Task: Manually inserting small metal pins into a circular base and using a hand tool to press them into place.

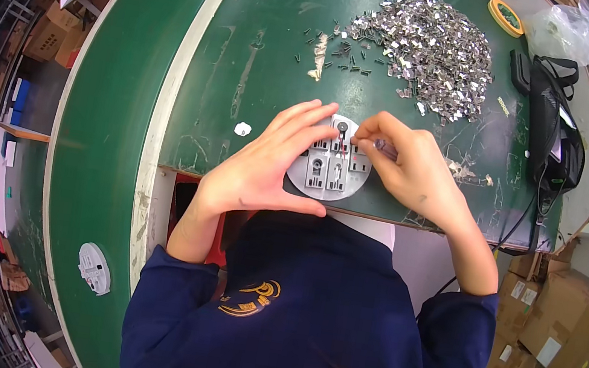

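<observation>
Widely, left fingers (299, 122) span a disc (327, 164); right fingers (385, 126) pinch a tool (387, 149).

We count two bare hands: one left hand (261, 164), one right hand (418, 173). We record two round grey plastic housings (337, 180), one hand tool (386, 149), one yellow ring (495, 18), one black bag (554, 120), one clear plastic bag (572, 35), and one heap of metal clips (439, 57), its pieces too numerous to tally.

Navy shirt (357, 323): curved yellow emblem (260, 298), its small lettering illegible
Cartons (574, 313) at right: white labels (549, 351), print too small to read
Carton (45, 38) at left: dark marks, unreadable
</observation>
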